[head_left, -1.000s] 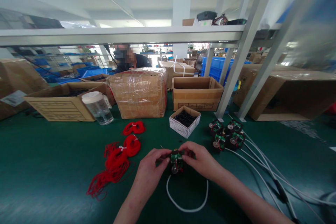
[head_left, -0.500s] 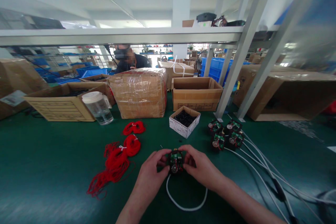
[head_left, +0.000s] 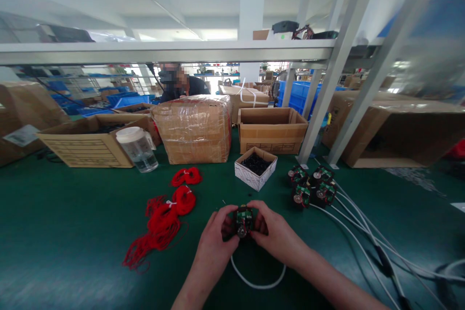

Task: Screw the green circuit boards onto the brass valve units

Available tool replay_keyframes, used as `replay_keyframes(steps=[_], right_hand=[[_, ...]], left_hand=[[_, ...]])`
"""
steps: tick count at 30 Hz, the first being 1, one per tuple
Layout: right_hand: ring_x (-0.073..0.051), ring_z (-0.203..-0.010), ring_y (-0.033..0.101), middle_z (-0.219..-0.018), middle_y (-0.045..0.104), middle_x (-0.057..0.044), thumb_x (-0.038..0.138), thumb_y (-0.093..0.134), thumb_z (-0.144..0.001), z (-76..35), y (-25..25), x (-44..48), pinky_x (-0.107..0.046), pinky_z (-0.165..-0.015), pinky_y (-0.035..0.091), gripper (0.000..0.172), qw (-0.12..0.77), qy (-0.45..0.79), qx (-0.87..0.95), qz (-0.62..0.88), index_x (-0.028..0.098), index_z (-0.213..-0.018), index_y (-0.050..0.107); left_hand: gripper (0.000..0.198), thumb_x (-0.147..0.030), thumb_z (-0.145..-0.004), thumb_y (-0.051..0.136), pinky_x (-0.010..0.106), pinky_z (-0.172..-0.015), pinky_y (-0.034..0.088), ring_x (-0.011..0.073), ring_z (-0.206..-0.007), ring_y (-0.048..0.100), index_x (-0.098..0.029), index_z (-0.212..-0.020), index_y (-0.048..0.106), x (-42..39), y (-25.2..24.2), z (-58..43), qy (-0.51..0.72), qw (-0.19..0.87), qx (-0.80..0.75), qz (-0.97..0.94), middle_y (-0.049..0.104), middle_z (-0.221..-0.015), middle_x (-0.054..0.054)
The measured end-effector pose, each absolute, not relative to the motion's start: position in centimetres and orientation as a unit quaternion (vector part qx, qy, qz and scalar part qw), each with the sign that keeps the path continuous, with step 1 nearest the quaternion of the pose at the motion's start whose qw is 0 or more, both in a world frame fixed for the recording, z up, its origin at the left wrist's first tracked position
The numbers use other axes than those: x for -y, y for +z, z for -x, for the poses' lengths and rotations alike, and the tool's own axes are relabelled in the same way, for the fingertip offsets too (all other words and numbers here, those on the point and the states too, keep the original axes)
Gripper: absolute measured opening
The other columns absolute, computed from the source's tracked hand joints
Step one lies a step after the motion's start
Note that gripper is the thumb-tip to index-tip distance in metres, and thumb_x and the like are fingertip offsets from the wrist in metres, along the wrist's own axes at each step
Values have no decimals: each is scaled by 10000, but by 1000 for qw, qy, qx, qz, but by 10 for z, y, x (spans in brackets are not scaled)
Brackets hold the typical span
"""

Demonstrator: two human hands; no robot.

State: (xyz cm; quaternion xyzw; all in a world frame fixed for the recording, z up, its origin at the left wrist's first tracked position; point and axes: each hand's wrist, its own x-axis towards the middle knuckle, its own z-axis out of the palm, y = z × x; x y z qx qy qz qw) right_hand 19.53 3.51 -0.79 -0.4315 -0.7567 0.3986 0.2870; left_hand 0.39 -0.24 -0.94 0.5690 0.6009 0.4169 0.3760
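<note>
A small black housing with a green circuit board [head_left: 244, 217] and a round metal part sits between my hands on the green table. My left hand [head_left: 215, 237] grips its left side with thumb and fingers. On the opposite side my right hand [head_left: 275, 228] pinches it the same way. A white cable [head_left: 258, 286] loops out below the housing and runs under my right forearm. Several similar circuit board units [head_left: 301, 195] with white cables stand to the right. Beyond my hands is a small white carton [head_left: 250, 177] filled with small black parts.
Bundles of red wire [head_left: 163, 225] lie to the left. Behind them are a clear plastic jug [head_left: 140, 152], a taped cardboard box [head_left: 196, 131] and an open carton [head_left: 272, 133]. Metal shelf posts [head_left: 316, 116] rise at right. Across the bench is a person [head_left: 189, 86].
My left hand has shifted slightly right, its thumb now further over the lower edge of the housing. The housing stays in nearly the same place.
</note>
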Motion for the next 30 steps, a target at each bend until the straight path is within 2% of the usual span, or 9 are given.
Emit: replay_keyframes(steps=[4, 9, 14, 20, 22, 25, 28, 30], right_hand=[[-140, -698, 575, -812, 568, 55, 31, 619, -762, -193, -6, -33, -233, -617, 417, 549, 284, 394, 755, 439, 288, -1234, 505], [-150, -717, 581, -828, 585, 41, 22, 607, -751, -189, -3, -30, -247, -644, 421, 563, 283, 380, 756, 452, 275, -1243, 502], [-164, -753, 592, -873, 610, 16, 41, 616, -754, -187, -5, -27, -259, -665, 439, 565, 289, 377, 751, 459, 259, -1264, 508], [-145, -722, 618, -853, 628, 39, 73, 661, -748, -204, 5, -36, -236, -650, 472, 686, 263, 384, 768, 439, 277, -1371, 459], [-143, -728, 629, -852, 645, 34, 144, 654, -820, -212, 20, -53, -237, -663, 493, 559, 267, 328, 783, 457, 253, -1342, 487], [-158, -832, 638, -926, 673, -18, 156, 556, -919, -214, 48, -97, -267, -760, 507, 205, 251, 175, 806, 506, 199, -1110, 621], [-197, -1007, 617, -1079, 663, -81, 75, 541, -911, -201, 63, -151, -346, -927, 477, 183, 207, 117, 812, 534, 168, -1008, 665], [-225, -1059, 614, -1129, 655, -87, 151, 600, -936, -187, 62, -182, -415, -959, 487, 105, 155, 100, 815, 550, 151, -1016, 667]], left_hand=[[544, -109, -687, 616, 363, -880, 560, 201, -941, 695, -223, -1217, 566, 2, -17, -11, 432, 393, -585, -563, 672, -1113, 54], [565, -123, -694, 647, 381, -936, 545, 226, -1050, 698, -237, -1236, 537, 4, -23, -20, 440, 371, -602, -554, 714, -1131, 48], [583, -121, -666, 673, 398, -928, 553, 244, -1046, 706, -243, -1225, 560, 4, -22, -21, 443, 351, -613, -552, 730, -1115, 43], [602, -85, -674, 618, 358, -893, 565, 212, -991, 712, -243, -1247, 523, 3, -22, -13, 457, 453, -554, -528, 717, -1105, 37], [647, -62, -671, 590, 347, -886, 564, 202, -979, 712, -244, -1287, 508, 3, -23, -9, 455, 485, -538, -518, 708, -1116, 42], [722, -43, -659, 583, 341, -899, 558, 199, -996, 708, -254, -1344, 492, 3, -29, -3, 448, 505, -530, -513, 689, -1173, 57], [799, -49, -641, 632, 365, -934, 548, 216, -1037, 695, -253, -1395, 466, 1, -37, -1, 444, 496, -540, -515, 657, -1252, 83], [830, -59, -641, 659, 393, -970, 534, 232, -1079, 681, -257, -1420, 453, 1, -41, -1, 439, 482, -550, -522, 627, -1311, 96]])
